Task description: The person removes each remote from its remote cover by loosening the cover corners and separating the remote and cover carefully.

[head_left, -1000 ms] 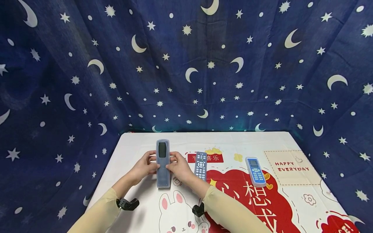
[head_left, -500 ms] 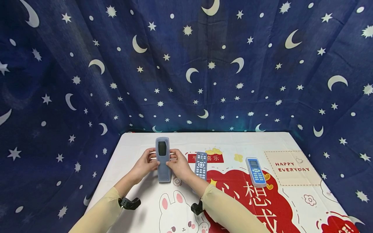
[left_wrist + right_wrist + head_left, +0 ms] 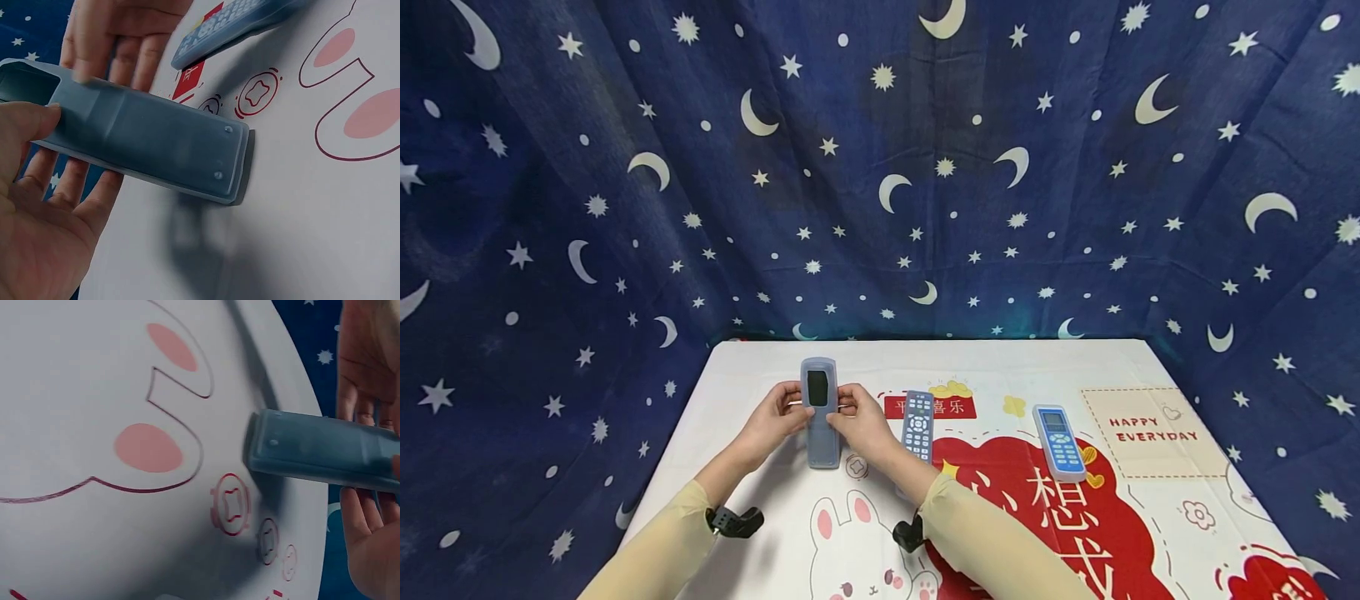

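Both hands hold a remote control (image 3: 823, 437) in a translucent blue-grey sleeve, lifted over the left part of the table, its dark window at the far end. My left hand (image 3: 772, 423) grips its left edge, with the thumb on the face just below the window and fingers behind. On the opposite edge, my right hand (image 3: 861, 427) pinches it; in the left wrist view the right thumb (image 3: 84, 53) is blurred. Two small nubs show at the near end of the sleeve (image 3: 156, 140). In the right wrist view the sleeved remote's far end is cut off.
A grey remote (image 3: 917, 425) with many buttons lies right of the hands, partly behind the right forearm. Farther right lies a blue-and-white remote (image 3: 1060, 443) with a small screen. A printed white cloth (image 3: 1000, 367) covers the table; a starry blue curtain (image 3: 850, 208) hangs behind.
The near end of the sleeved remote has risen a little and the remote looks more tilted. My left thumb has shifted inward onto its face. The other remotes have not moved.
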### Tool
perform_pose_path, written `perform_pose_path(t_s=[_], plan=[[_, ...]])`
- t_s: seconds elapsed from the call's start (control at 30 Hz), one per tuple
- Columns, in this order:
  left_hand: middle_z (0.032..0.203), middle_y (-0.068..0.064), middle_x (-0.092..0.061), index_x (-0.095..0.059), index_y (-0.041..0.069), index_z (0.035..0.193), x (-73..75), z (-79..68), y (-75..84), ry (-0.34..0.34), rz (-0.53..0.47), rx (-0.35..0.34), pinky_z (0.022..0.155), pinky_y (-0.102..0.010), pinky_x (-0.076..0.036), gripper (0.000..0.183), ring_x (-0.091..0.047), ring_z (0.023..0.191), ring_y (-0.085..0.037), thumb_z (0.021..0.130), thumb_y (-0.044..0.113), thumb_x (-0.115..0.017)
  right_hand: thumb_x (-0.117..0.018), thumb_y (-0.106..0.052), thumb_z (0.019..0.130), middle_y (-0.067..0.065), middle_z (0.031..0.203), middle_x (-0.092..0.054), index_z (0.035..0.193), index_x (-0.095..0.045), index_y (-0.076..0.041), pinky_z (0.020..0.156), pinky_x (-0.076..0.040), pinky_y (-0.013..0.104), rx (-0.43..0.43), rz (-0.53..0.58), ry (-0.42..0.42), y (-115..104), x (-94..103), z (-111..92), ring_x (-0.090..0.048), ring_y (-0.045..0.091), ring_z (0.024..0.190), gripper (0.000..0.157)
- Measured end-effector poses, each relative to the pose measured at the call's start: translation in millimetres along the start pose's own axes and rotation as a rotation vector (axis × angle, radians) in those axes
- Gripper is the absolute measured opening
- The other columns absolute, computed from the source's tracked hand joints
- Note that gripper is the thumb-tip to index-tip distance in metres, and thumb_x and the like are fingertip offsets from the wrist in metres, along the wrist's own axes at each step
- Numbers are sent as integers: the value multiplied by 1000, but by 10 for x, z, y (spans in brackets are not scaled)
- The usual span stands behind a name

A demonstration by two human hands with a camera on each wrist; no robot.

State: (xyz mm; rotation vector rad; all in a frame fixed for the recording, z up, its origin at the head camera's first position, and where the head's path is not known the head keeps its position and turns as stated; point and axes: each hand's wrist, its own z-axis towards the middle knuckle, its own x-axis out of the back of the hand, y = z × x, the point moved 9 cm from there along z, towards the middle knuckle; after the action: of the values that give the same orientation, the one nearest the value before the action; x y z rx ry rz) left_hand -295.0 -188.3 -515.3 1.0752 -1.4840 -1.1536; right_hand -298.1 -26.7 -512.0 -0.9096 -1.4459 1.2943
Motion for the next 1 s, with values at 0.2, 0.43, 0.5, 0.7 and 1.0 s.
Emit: perform_pose_path(t_s=[0.2,0.43,0.5,0.7,1.0], plan=[[138,-19,-54,-40,3,150,11,-2,16,-8,-10,-7,96,-42,-54,60,-58,117,-26,98,12,-69,-67,-12,100,8,121,-66,135,-58,-8,88,-57,30,116,27,57,-261,126,65,-65,19,105,36],[138,-19,-55,-47,3,146,19,-1,66,-15,-1,-37,99,-45,-53,54,-59,119,-26,99,19,-69,-67,-20,101,0,125,-66,135,-63,-19,90,-56,31,211,-7,96,-523,242,117,-64,16,109,35],[138,-19,-55,-47,3,146,25,-3,91,-15,-2,-47,100,-46,-52,54,-59,120,-27,100,20,-69,-68,-21,100,-4,124,-66,132,-66,-20,89,-56,30,218,-40,98,-552,248,126,-63,14,108,32],[137,-19,-55,-49,3,146,42,-11,133,-6,-5,-54,100,-45,-52,53,-59,119,-26,100,21,-69,-71,-21,98,-6,118,-69,124,-72,-17,86,-56,28,223,-73,106,-574,255,140,-65,12,103,27],[134,-17,-57,-52,6,145,58,3,105,-16,0,-36,98,-45,-54,52,-60,118,-26,99,23,-70,-71,-24,98,-3,107,-72,117,-76,-15,81,-59,26,184,-10,87,-559,270,152,-68,14,94,21]])
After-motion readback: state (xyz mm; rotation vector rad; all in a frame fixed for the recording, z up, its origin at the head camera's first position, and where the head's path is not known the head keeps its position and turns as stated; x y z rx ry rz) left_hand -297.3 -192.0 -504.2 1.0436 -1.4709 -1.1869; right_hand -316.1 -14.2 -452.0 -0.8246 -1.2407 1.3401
